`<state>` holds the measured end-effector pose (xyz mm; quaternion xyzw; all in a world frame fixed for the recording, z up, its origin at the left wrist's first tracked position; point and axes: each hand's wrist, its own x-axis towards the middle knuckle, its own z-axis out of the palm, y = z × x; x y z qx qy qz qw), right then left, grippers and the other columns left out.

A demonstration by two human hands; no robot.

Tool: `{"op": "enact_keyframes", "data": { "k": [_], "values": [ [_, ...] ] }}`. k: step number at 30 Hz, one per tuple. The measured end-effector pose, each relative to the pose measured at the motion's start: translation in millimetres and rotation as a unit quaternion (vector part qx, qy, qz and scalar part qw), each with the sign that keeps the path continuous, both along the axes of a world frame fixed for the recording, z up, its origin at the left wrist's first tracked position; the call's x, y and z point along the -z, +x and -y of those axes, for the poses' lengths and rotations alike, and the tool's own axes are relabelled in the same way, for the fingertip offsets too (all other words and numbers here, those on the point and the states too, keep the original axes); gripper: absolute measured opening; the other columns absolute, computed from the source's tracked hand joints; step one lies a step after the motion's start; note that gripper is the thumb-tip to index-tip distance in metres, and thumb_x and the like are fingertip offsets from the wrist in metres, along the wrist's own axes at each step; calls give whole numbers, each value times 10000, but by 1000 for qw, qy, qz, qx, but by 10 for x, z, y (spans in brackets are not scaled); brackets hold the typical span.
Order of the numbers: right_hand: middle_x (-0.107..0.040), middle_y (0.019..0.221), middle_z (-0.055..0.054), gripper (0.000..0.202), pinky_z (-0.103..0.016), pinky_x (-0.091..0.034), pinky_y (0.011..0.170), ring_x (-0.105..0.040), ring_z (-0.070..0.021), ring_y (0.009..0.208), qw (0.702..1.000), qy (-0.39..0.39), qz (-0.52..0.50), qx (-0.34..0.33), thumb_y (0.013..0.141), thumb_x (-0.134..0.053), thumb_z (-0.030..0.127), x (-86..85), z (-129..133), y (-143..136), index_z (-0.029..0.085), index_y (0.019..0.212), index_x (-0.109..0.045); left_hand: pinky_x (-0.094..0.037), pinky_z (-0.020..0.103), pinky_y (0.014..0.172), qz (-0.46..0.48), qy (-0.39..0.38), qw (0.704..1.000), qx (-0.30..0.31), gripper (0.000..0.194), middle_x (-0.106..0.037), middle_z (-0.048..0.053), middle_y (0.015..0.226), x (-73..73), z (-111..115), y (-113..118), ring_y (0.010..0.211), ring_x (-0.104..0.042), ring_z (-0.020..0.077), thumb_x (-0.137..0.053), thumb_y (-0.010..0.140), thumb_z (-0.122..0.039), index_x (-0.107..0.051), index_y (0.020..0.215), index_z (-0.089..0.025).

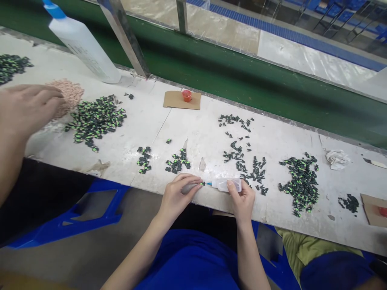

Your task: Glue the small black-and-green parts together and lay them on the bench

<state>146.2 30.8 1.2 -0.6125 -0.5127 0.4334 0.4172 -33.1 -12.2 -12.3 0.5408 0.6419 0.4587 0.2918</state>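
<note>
My left hand (180,191) pinches a small black and green part (202,183) between thumb and fingers, just over the table's front edge. In my right hand (242,198) is a small clear squeeze bottle (223,184), lying level, its blue tip pointing left at that part. Whether the tip touches it is too small to tell. Beyond my left hand lie two small groups of black and green parts (178,162) (144,160). Loose black pieces (258,171) are scattered beyond and beside my right hand.
At the left, another person's hand (33,106) reaches over pink pieces (71,93) beside a heap of black-green parts (98,120). A large white bottle (86,50) stands behind. A red cup (186,96) sits on cardboard (171,100). Another heap (302,183) lies right.
</note>
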Motion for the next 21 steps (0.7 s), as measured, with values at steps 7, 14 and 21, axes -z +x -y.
{"op": "enact_keyframes", "data": {
  "k": [7,14,21],
  "values": [
    [-495,535,26,307,-231,-375,483,-441,-114,521,1000,1,1,-4,735,-640,429,26,-8,6,165,593,-571,-609,307,792,3,9,1000,0,100,-718,44,887,18,4,3,842,-699,183,-668,814,-248,-741,873,-212],
    [-458,522,38,317,-223,-348,471,-408,-104,513,1000,4,12,4,734,-630,426,18,-3,-1,173,569,-535,-608,310,797,1,13,1000,0,95,-716,43,886,34,4,-2,839,-700,181,-671,812,-234,-740,875,-216],
    [-446,514,49,321,-226,-356,467,-410,-103,496,999,21,-20,27,738,-647,427,78,-5,54,180,576,-521,-604,305,794,4,14,1000,3,87,-724,46,878,40,7,-3,839,-702,184,-679,807,-232,-737,870,-213]
  ]
}}
